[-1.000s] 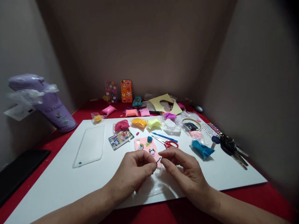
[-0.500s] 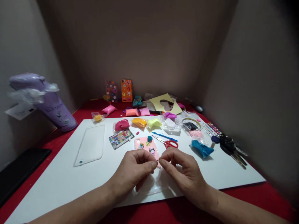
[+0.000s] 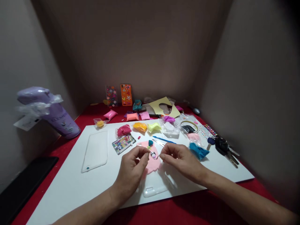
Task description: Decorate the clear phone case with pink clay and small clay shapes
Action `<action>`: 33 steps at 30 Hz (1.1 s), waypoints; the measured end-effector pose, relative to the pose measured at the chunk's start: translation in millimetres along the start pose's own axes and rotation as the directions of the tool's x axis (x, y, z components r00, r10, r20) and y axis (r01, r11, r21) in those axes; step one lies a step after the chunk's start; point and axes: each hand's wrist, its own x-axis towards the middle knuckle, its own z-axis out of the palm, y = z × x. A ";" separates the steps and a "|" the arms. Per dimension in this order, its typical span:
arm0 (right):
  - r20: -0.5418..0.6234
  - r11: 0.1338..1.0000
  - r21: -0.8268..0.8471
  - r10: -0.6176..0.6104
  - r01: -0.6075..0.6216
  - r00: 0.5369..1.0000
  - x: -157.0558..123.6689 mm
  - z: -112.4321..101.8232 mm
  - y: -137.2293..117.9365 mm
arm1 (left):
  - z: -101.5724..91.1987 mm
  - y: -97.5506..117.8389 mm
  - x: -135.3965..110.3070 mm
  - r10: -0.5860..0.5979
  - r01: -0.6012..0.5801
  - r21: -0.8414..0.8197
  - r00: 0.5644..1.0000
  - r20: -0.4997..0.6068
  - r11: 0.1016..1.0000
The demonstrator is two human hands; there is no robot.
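My right hand (image 3: 181, 158) pinches a thin black strand (image 3: 157, 157), probably clay, whose free end points down to the left. Across from it, my left hand (image 3: 132, 167) has thumb and forefinger together; anything between them is too small to make out. Both hands hover over a clear phone case (image 3: 156, 191) partly covered with pink clay (image 3: 151, 168). On the pink lie a small white face with black marks (image 3: 153, 155), a teal lump (image 3: 150, 142) and yellow-green strips (image 3: 149, 147). My left fingers hide part of the case.
Behind the case lie scissors (image 3: 158, 142), handles hidden by my right hand, and a blue tool (image 3: 164, 139). Several clay packets, including a teal one (image 3: 198, 151), surround it. Another clear case (image 3: 95, 151) and a picture card (image 3: 123, 144) lie left; keys (image 3: 226, 148) lie right.
My hands have moved apart, the black strand staying in my right fingers. More of the pink clay and the clear case below it shows. The view has shifted slightly.
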 end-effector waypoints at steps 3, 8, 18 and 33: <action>0.098 0.994 -0.108 0.005 0.005 0.995 10.9 -7.2 -2.8 | -4.5 5.4 3.7 0.008 -0.012 0.069 0.999 0.050 0.998; 0.194 0.997 -0.076 0.034 -0.020 0.980 28.8 -9.9 2.5 | -10.5 17.1 11.6 -0.029 -0.010 0.216 0.984 0.174 0.976; 0.351 0.991 0.032 0.107 -0.126 0.930 40.0 -10.3 24.0 | 0.7 -19.0 9.7 0.371 -0.522 0.547 0.852 0.369 0.655; 0.416 0.997 -0.022 0.082 -0.081 0.906 46.5 -10.9 12.5 | -8.7 -42.0 15.8 0.418 -0.535 0.466 0.844 0.336 0.705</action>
